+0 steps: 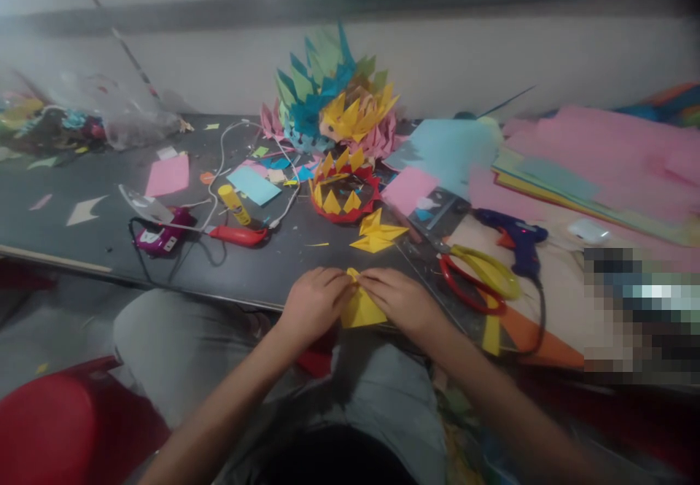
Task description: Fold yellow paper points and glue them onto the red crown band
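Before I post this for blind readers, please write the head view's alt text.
Left hand and right hand hold yellow paper by a dark table. Beyond lie folded yellow pieces and a red-and-yellow ring; right, scissors and a glue gun.

Illumination: dim, diffuse, low contrast. The wall (208, 62) renders as flat gray. Soft shadows lie on the tabletop (257, 273) below the purple adapter (164, 235). A red indicator glows on the glue gun (522, 241). Definition: fine detail is soft on the left hand (316, 299), right hand (402, 299) and yellow paper (362, 311). Haze and blur obscure the plastic bag (131, 120). Wide-angle distortion stretches the edges; the upper right corner darkens. Coarse pixelation masks an area at right.
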Demonstrator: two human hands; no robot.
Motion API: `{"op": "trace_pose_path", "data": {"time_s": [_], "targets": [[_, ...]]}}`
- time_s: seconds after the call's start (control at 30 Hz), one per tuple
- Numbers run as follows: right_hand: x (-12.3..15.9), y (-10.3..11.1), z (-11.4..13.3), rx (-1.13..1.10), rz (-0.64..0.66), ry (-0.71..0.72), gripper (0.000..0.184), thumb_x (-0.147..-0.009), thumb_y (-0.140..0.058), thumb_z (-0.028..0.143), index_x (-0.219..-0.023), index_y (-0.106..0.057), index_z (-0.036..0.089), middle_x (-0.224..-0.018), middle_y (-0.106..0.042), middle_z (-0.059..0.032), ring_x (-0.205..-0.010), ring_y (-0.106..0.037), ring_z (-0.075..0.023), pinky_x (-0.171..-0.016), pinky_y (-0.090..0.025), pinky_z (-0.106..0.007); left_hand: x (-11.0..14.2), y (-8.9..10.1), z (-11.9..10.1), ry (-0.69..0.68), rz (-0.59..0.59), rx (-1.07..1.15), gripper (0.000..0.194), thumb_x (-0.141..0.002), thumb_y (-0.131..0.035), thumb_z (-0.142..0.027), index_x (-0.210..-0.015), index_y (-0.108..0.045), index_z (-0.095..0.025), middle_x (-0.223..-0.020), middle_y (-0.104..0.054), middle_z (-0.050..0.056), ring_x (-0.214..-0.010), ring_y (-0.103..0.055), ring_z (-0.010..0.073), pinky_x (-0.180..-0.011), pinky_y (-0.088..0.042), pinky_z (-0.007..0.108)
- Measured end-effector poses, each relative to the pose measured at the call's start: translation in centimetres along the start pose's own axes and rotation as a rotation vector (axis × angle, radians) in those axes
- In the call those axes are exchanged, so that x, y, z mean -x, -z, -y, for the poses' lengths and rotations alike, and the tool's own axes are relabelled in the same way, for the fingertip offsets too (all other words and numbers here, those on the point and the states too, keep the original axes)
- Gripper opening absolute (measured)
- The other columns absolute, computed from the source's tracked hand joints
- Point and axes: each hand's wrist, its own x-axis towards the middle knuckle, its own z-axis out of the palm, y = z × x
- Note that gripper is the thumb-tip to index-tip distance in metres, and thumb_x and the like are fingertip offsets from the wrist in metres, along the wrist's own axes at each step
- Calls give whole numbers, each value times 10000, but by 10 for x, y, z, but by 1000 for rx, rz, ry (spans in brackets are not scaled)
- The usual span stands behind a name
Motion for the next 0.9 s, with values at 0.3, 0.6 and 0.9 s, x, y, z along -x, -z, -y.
{"op": "trace_pose_path", "data": {"time_s": [0.3,0.6,0.9], "targets": [[-3,6,-14,-91,94,48,318,-916,-379,164,-1042,-668,203,-1006,-685,-68,-900,-625,-169,-818,-524,-312,9,0,5,-114,44,-39,181,-896,-488,-209,-978,-643,-166,-1026,-663,72,-901,-592,176,-813,-491,327],[-3,5,-19,-102,103,101,311,-926,-377,189,-1015,-673,157,-1005,-683,-82,-889,-613,-169,-802,-519,-297,11,-2,4,-105,54,-42,211,-895,-497,-267,-1016,-644,-176,-1037,-647,80,-910,-573,181,-813,-474,333],[-4,4,-22,-129,140,109,320,-927,-370,197,-1037,-669,171,-999,-678,-90,-890,-612,-172,-804,-520,-318,11,-3,6,-107,41,-13,206,-894,-501,-264,-994,-658,-177,-1038,-656,73,-912,-574,177,-811,-473,332]]}}
